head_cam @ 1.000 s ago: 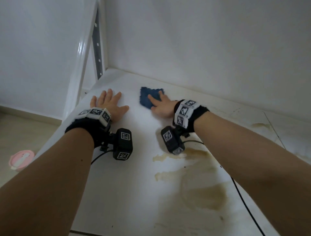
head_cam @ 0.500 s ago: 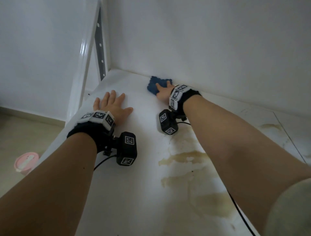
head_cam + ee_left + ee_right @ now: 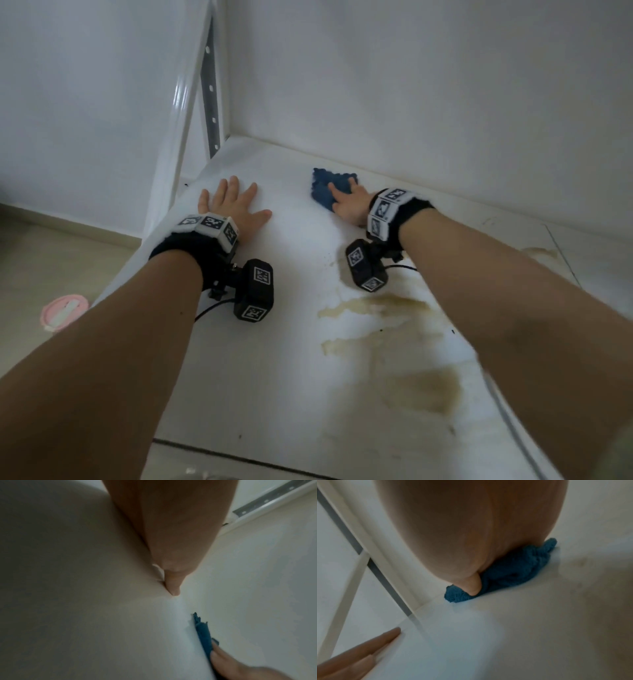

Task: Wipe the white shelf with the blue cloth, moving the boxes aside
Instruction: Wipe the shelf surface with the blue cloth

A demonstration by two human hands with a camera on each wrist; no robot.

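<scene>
The blue cloth [image 3: 323,186] lies bunched on the white shelf [image 3: 274,370], close to the back wall. My right hand [image 3: 349,204] lies flat on it with straight fingers and presses it down. In the right wrist view the thumb [image 3: 472,586] pushes into the cloth [image 3: 510,573]. My left hand [image 3: 233,202] rests palm down on the bare shelf to the left, fingers spread, holding nothing. The left wrist view shows the cloth [image 3: 203,632] edge-on under my right fingers [image 3: 223,657]. No boxes are in view.
Yellow-brown stains [image 3: 411,349] spread over the shelf in front of my right wrist. A white upright post [image 3: 181,113] stands at the shelf's left rear corner. The white back wall [image 3: 428,102] is right behind the cloth. A pink lid [image 3: 63,311] lies on the floor to the left.
My right hand slid the cloth away from me toward the back wall, then drew it slightly back. My left hand has stayed flat in the same spot.
</scene>
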